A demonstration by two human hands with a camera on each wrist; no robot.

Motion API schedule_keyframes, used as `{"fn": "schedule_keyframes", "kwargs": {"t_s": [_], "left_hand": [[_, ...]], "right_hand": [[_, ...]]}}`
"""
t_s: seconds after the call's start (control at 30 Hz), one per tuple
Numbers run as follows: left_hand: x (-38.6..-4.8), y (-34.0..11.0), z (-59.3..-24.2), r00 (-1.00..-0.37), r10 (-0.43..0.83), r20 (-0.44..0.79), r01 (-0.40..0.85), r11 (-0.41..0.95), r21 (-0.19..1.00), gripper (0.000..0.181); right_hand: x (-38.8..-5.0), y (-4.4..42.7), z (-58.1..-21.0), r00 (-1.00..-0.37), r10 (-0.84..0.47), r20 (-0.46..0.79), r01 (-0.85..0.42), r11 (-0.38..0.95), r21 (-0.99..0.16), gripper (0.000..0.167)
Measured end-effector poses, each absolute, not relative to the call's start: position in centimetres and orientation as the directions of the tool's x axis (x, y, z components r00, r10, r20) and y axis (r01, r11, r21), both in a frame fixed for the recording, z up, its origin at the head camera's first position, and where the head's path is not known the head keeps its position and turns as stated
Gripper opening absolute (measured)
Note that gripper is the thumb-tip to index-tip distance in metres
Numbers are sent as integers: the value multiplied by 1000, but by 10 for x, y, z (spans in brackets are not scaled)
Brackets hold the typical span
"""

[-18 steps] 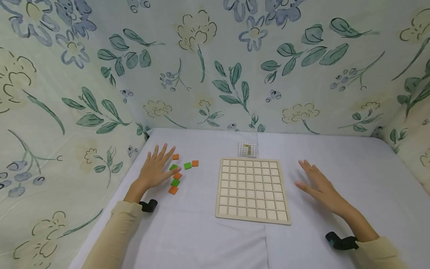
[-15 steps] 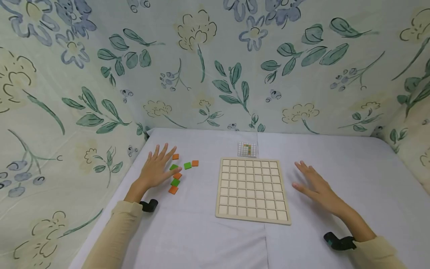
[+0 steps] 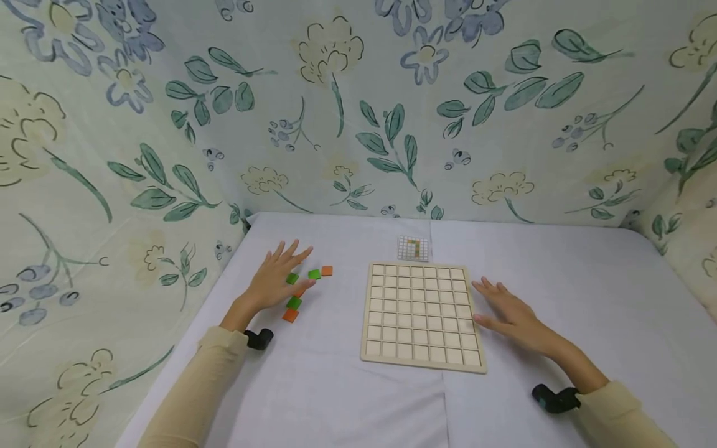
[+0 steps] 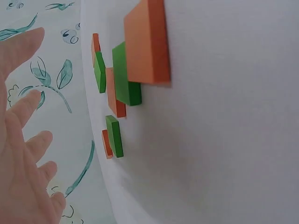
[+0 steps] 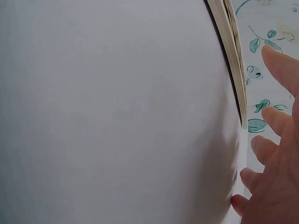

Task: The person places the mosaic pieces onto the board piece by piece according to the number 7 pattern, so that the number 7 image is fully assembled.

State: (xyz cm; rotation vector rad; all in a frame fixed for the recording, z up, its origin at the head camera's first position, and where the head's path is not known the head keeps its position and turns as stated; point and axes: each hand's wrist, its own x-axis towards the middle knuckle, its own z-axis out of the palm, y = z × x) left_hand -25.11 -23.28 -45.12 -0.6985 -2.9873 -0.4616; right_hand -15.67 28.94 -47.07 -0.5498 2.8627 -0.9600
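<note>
My left hand hovers over a scatter of small square tiles on the left, fingers spread and holding nothing. Around it lie an orange tile, a green tile and several others, some partly hidden under the hand. The left wrist view shows a large orange tile nearest the camera, with green and orange ones beyond. Beside the right edge of a pale wooden grid board is my right hand, fingers extended and nothing in them. In the right wrist view the board's edge appears beyond the tablecloth.
Behind the board lies a small card printed with a grid and a pattern of orange and green squares. A white cloth covers the table. Flowered fabric hangs at the back and sides.
My right hand has moved left to the board's right edge. My left hand has shifted slightly right over the tiles, now covering the farthest orange one. Board and tiles stay put.
</note>
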Motion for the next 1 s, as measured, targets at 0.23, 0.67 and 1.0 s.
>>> {"fn": "schedule_keyframes", "kwargs": {"t_s": [0.23, 0.67, 1.0], "left_hand": [[-263, -224, -454, -882, 454, 126, 469, 813, 346, 73], [-291, -218, -463, -905, 426, 12, 342, 709, 616, 58], [-298, -214, -467, -910, 414, -37, 302, 719, 626, 47]], "right_hand": [[-158, 288, -476, -927, -372, 34, -326, 760, -562, 75], [-158, 287, -476, -928, -371, -12, -307, 785, -539, 77], [-158, 286, -478, -928, -371, -18, -309, 799, -516, 76]]}}
